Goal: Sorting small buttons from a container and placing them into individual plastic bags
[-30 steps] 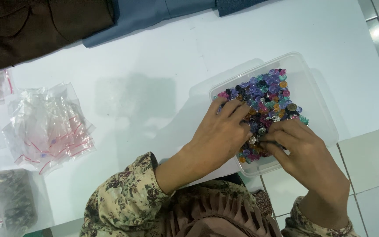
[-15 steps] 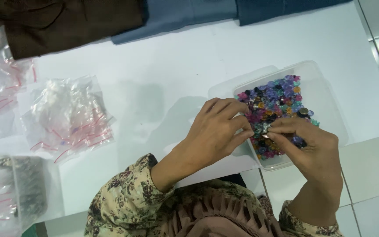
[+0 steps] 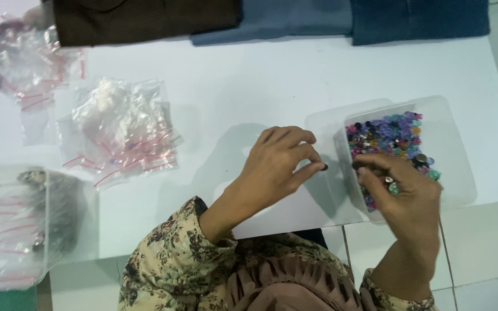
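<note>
Since half a second ago your left hand (image 3: pixel 278 167) has drawn back from the clear plastic container (image 3: pixel 456 150) and now sits just to its left over the white table (image 3: pixel 249 86), while your right hand (image 3: pixel 407 198) has stayed at the container's near edge.

Head view: your left hand is curled, thumb and forefinger pressed together on a small dark bead (image 3: pixel 324 167) at their tips, the other fingers folded above. Your right hand hovers over the near left part of the container, fingers bent down toward the coloured beads (image 3: pixel 390 135); a few beads show between its fingers, but you cannot tell whether it grips one. The beads, purple, blue, pink and green, lie heaped in the left half of the container, which sits at the table's right near corner.

Further left lies a pile of small clear zip bags with red strips (image 3: pixel 119 129), another such pile at the far left corner (image 3: pixel 27 57). Along the far edge lie folded cloths: brown (image 3: pixel 145 20), grey-blue (image 3: pixel 295 20), dark blue (image 3: pixel 422 20).
</note>
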